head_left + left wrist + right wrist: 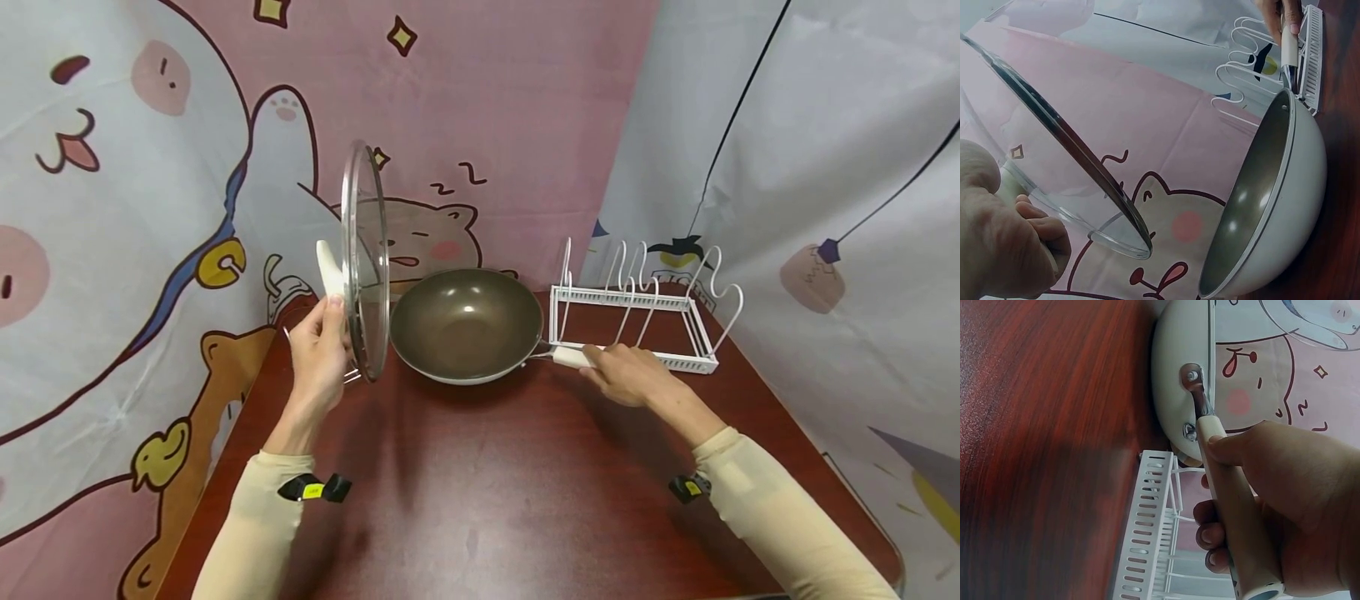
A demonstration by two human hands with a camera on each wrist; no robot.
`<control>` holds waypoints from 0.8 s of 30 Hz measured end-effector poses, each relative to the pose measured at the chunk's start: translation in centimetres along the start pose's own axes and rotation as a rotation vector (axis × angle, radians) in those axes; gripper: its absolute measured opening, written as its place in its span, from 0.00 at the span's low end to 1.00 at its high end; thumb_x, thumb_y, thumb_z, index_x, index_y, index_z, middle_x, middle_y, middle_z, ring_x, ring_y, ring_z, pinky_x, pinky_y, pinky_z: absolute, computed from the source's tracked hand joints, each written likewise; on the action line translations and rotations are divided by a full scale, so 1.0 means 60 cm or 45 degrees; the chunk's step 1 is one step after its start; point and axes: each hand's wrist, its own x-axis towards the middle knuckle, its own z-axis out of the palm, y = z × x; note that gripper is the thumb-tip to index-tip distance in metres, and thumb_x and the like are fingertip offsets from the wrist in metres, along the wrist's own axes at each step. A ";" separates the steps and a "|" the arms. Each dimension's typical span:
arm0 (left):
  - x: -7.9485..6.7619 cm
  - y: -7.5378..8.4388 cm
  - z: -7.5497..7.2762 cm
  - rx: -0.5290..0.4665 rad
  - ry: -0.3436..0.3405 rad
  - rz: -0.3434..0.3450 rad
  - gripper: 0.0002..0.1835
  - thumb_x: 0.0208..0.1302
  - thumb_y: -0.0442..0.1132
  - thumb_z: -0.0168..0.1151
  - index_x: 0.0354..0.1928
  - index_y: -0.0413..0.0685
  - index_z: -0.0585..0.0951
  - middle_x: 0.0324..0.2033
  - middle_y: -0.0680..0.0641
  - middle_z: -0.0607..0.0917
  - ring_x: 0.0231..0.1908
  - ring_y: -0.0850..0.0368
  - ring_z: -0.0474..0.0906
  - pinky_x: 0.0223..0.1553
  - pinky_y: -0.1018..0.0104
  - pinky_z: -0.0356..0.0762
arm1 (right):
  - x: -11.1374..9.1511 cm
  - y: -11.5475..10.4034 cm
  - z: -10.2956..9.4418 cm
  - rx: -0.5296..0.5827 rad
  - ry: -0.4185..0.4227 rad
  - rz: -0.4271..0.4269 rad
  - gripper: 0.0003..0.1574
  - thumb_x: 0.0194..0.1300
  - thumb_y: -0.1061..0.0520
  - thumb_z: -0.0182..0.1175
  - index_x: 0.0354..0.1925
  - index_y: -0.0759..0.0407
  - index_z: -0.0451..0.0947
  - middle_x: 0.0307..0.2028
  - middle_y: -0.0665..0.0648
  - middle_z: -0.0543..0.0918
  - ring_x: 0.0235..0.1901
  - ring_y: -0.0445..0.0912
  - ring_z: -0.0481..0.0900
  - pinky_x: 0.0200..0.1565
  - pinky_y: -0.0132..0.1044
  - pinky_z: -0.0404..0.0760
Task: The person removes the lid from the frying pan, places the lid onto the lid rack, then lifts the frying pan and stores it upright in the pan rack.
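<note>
My left hand (321, 350) grips the cream handle (328, 265) of a glass lid (365, 267), which stands on edge in the air left of the wok. The lid's metal rim (1072, 140) slants across the left wrist view. A wok (467, 327), dark brown inside and pale outside, sits at the middle of the table. Around its cream handle (1238, 515) curl the fingers of my right hand (626, 373), thumb laid along the top near the metal neck. The wok's pale outer wall (1179, 369) shows in the right wrist view.
A white wire rack (633, 321) with upright curved dividers stands at the back right, just behind the wok handle. Behind the lid, part of another wire item (351, 377) shows at the left. A cartoon-printed cloth (510, 108) hangs behind the dark red table (480, 492).
</note>
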 end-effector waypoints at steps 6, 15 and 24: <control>-0.002 0.003 -0.007 -0.011 0.021 0.004 0.21 0.79 0.53 0.54 0.60 0.49 0.84 0.28 0.53 0.85 0.22 0.64 0.79 0.20 0.68 0.81 | 0.000 0.001 0.000 0.007 -0.007 -0.003 0.17 0.74 0.43 0.60 0.52 0.52 0.76 0.32 0.58 0.86 0.29 0.53 0.85 0.23 0.51 0.77; -0.001 0.005 -0.015 -0.028 0.048 0.020 0.21 0.79 0.52 0.54 0.61 0.48 0.84 0.29 0.53 0.85 0.23 0.64 0.78 0.22 0.68 0.81 | -0.001 0.002 0.002 0.006 -0.003 -0.008 0.19 0.74 0.43 0.60 0.55 0.51 0.76 0.36 0.58 0.86 0.32 0.55 0.86 0.24 0.51 0.78; 0.000 0.005 -0.018 -0.007 0.072 0.036 0.20 0.79 0.53 0.53 0.57 0.48 0.85 0.23 0.55 0.78 0.19 0.65 0.70 0.17 0.69 0.71 | -0.003 -0.008 -0.004 -0.049 0.081 -0.066 0.23 0.72 0.43 0.63 0.57 0.53 0.77 0.38 0.58 0.83 0.34 0.58 0.85 0.31 0.56 0.82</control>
